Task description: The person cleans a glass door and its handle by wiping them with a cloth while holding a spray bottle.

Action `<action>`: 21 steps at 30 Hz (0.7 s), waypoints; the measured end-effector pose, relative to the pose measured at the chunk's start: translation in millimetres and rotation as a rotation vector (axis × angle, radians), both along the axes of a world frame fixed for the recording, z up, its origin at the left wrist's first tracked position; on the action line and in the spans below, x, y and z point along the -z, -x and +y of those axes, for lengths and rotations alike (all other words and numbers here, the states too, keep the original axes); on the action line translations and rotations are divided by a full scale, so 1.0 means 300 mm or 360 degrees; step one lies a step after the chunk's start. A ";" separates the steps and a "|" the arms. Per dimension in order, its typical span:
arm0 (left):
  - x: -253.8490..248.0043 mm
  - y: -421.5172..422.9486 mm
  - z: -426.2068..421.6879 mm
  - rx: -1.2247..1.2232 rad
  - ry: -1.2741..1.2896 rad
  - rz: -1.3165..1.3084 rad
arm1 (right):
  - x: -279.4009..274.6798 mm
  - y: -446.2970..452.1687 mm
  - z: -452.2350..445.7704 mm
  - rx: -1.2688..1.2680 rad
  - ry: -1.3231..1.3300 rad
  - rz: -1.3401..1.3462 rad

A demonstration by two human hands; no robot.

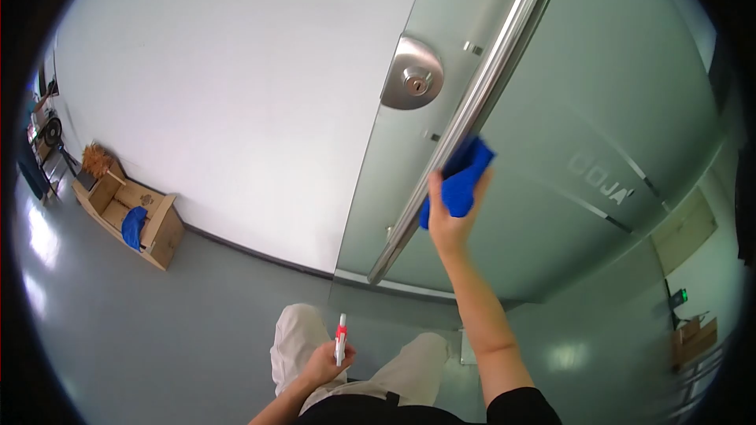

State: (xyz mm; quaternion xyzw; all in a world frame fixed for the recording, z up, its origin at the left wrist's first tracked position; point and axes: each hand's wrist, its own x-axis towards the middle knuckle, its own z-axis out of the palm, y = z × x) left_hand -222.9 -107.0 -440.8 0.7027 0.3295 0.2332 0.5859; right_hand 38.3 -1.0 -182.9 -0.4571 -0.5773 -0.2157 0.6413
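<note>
My right hand is wrapped round a bunched blue cloth. The cloth presses against the long tubular metal handle of a glass door, on the handle's lower half. Down at my lap, my left hand is closed round a red-and-white object that looks like a spray bottle, its white tip pointing away from me. Most of its body is hidden below my fingers. A round metal lock sits on the glass to the left of the handle.
A white wall stands beyond the door's edge. On the grey floor at left is an open cardboard box with a blue cloth or bag in it. A black fan and a person are farther left. Cardboard boxes stand at far right.
</note>
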 end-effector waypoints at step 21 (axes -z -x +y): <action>0.045 0.011 0.070 -0.0121 0.0233 -0.0080 | -1.305 -0.005 0.090 0.1072 -0.0442 -0.1322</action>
